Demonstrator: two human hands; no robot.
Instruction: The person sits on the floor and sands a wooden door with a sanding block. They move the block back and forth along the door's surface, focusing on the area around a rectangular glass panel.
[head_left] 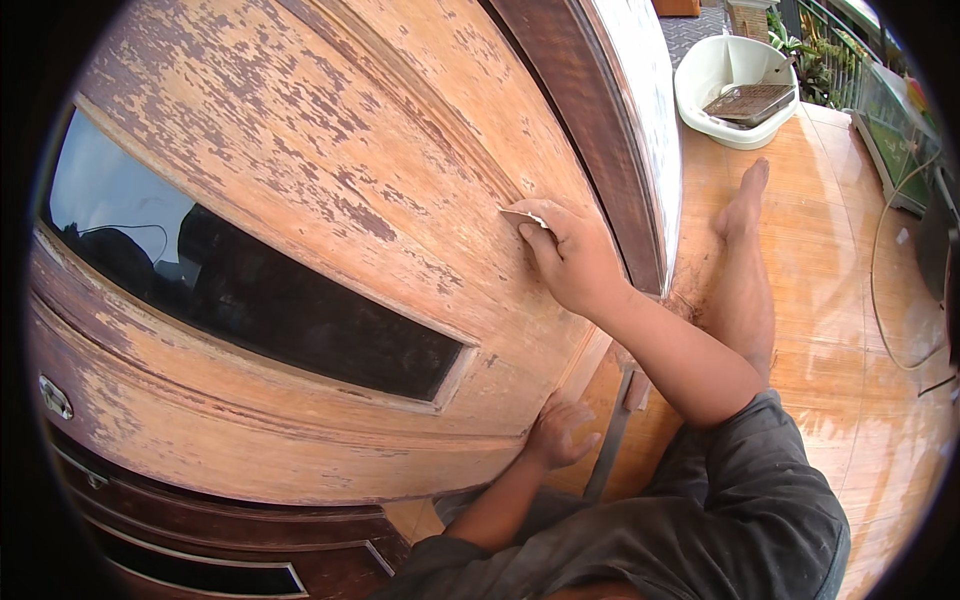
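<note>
The right hand (572, 255) is raised against the face of a worn wooden door (330, 150), fingers curled and pinching a small pale piece of sandpaper (524, 216) flat to the wood. The paper shows only as a thin strip past the fingertips, lying on the bare timber just beside the door's dark brown edge (590, 120). The left hand (556, 433) sits lower, fingers spread and pressed on the door's lower rail, well below the right hand and empty.

The door surface is largely stripped to light wood, with patches of flaking dark finish across the upper panel. A dark glazed opening (250, 290) runs slantwise through the door to the left of both hands. A metal fitting (55, 397) is fixed near the door's left margin.

Beyond the door, the person's bare foot (742, 205) rests on an orange wooden floor (850, 330). A white basin (725, 75) holding a flat tray stands near the far edge, well apart from the hands.
</note>
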